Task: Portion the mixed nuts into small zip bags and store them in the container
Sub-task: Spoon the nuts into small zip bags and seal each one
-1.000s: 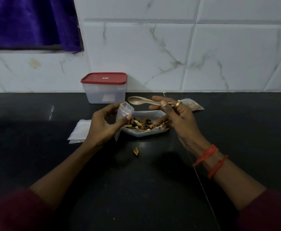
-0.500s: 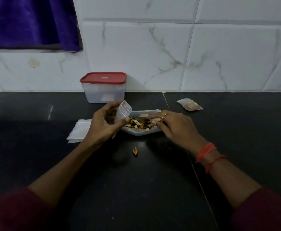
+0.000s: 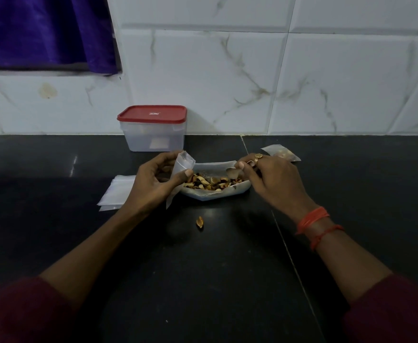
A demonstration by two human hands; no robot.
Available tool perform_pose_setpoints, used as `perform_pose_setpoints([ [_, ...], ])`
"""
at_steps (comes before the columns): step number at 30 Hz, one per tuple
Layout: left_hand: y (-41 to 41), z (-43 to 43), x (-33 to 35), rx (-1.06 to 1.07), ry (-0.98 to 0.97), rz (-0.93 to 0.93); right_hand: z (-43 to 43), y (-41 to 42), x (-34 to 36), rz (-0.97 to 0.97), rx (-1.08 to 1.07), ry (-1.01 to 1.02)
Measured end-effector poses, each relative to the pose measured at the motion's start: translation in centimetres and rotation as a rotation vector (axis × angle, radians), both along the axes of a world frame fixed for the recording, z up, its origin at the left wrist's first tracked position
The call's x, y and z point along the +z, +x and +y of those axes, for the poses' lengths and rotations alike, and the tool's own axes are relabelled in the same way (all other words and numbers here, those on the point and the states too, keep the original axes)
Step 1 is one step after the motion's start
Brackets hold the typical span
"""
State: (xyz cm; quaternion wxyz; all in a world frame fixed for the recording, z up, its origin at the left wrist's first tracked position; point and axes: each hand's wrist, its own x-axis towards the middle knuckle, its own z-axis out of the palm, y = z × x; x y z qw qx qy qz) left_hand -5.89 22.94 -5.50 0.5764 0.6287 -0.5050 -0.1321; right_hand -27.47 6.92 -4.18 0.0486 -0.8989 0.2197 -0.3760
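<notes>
Mixed nuts [image 3: 210, 183] lie in a shallow heap between the two sets of fingers, inside an open clear pouch [image 3: 219, 195] on the dark counter [image 3: 215, 268]. One stray nut [image 3: 200, 222] sits alone nearer the body than either hand. The heap's long axis runs left to right, from one hand to the other. The left hand [image 3: 151, 181] pinches a small zip bag [image 3: 182, 164] between thumb and curled fingers, its mouth raised. The thumb tip is just beside the heap's left end. The right hand [image 3: 271, 180] has its fingers curled and pinching the handle of a spoon [image 3: 232, 172]. The spoon bowl points left and hangs over the heap's right end, so this hand probably scoops next. A loaded spoon would then travel leftward along the heap to the bag mouth. Spare empty bags [image 3: 115, 194] lie left of the left knuckles. Beyond the right fingers rests a filled bag [image 3: 281, 152]. Farthest off, beyond the left fingers, a container [image 3: 154, 137] stands against the wall, red lid [image 3: 152, 113] on.
</notes>
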Motion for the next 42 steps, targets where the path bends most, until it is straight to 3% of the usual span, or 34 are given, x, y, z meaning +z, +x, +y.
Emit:
perform_pose_setpoints([
  [5, 0.0, -0.1, -0.2, 0.002, -0.002, -0.008, 0.4, 0.6, -0.2, -0.174, 0.030, 0.204],
  [14, -0.1, -0.1, -0.2, 0.024, 0.006, -0.042, 2.3, 1.5, -0.2, -0.322, -0.037, 0.608],
  [20, 0.1, -0.2, -0.4, 0.031, 0.018, -0.054, 3.1, 1.9, -0.5, -0.328, 0.025, 1.051],
  [22, 0.2, -0.2, -0.5, 0.028, 0.019, -0.067, 3.3, 2.0, -0.7, -0.298, 0.052, 1.068],
  [26, 0.3, -0.4, -0.6, 0.031, 0.028, -0.106, 2.6, 1.5, -0.1, -0.230, -0.003, 0.911],
  [33, 0.1, -0.2, -0.4, 0.026, 0.011, -0.103, 3.1, 2.1, -0.5, -0.387, 0.054, 1.302],
  [42, 0.3, -0.2, -0.6, 0.056, 0.006, -0.133, 2.7, 2.3, -0.5, -0.526, 0.016, 1.456],
])
